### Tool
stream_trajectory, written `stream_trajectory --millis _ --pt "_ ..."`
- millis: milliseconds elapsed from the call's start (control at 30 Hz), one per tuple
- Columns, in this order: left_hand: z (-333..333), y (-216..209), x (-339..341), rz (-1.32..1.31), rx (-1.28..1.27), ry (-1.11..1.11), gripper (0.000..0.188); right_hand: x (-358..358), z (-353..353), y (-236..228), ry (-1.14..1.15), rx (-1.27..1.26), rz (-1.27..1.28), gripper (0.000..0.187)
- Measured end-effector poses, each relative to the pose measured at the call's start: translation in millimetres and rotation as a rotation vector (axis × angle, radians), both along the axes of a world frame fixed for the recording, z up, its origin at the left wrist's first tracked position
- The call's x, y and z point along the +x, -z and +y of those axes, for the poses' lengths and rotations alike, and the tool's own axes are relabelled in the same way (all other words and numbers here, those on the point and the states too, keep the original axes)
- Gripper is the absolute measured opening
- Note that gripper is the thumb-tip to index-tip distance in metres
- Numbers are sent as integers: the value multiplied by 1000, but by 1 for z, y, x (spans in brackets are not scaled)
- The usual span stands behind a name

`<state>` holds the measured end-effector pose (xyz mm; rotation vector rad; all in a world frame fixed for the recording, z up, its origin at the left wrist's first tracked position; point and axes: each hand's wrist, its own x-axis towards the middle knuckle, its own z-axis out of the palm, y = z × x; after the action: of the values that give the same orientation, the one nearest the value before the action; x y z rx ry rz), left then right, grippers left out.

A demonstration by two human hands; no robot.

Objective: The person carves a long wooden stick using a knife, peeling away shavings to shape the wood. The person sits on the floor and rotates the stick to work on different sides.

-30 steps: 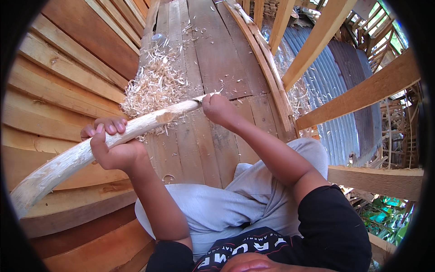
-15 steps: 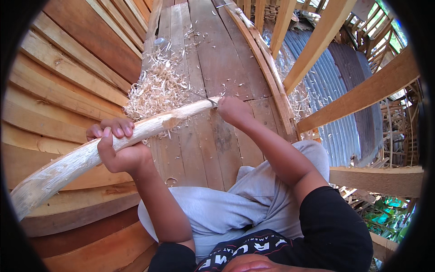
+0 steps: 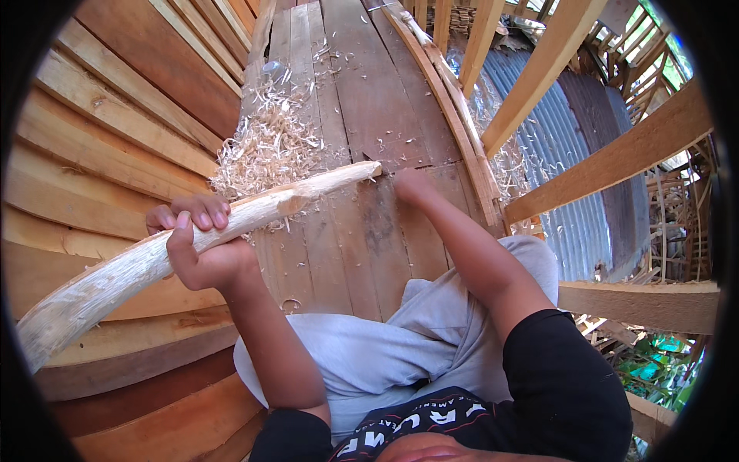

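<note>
A long, pale, peeled wooden pole point(image 3: 265, 209) slants across in front of me, thick and curved at the lower left and narrower at its far right end. My left hand point(image 3: 202, 242) is wrapped round its middle, thumb on top. Just beyond the narrow end is my right hand point(image 3: 413, 187), a closed fist slightly apart from the wood. It grips a knife, whose handle is hidden in the fist; only a little of the dark blade point(image 3: 367, 157) shows by the pole's tip. A rough, shaved patch marks the pole's upper part.
Curled wood shavings point(image 3: 269, 142) lie heaped on the plank floor point(image 3: 377, 92) beyond the pole. A clear round object point(image 3: 272, 71) stands behind them. Board walling point(image 3: 115, 154) closes the left side. Slatted railing point(image 3: 616, 162) runs along the right, with corrugated metal sheets point(image 3: 562, 146) outside.
My right hand has shifted slightly right, off the pole's tip, and the knife blade has moved with it. The left hand keeps its hold on the pole, almost unmoved.
</note>
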<state>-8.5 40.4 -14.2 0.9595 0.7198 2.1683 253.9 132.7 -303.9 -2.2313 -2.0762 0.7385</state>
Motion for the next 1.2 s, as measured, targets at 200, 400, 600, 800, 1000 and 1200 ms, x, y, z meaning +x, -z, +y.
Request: stream_trajectory --millis 200,400,600,800,1000,1200 --pt "0 0 0 -24 -26 -49 17 -4 -3 -28 206 -31 44 40" --pt "-4 -2 5 -49 -94 -145 13 -14 -16 -67 278 24 -36 51" --pt "-3 -3 10 -14 -106 -237 20 -19 -11 -89 282 54 -164 49" --pt "-1 -14 21 1 -159 -312 26 -18 -7 -100 351 267 -73 50" --pt "16 10 5 66 -101 -121 34 -48 -20 -114 341 -79 564 55" --pt "25 22 1 101 -28 -36 28 -36 -25 -96 288 -135 425 45"
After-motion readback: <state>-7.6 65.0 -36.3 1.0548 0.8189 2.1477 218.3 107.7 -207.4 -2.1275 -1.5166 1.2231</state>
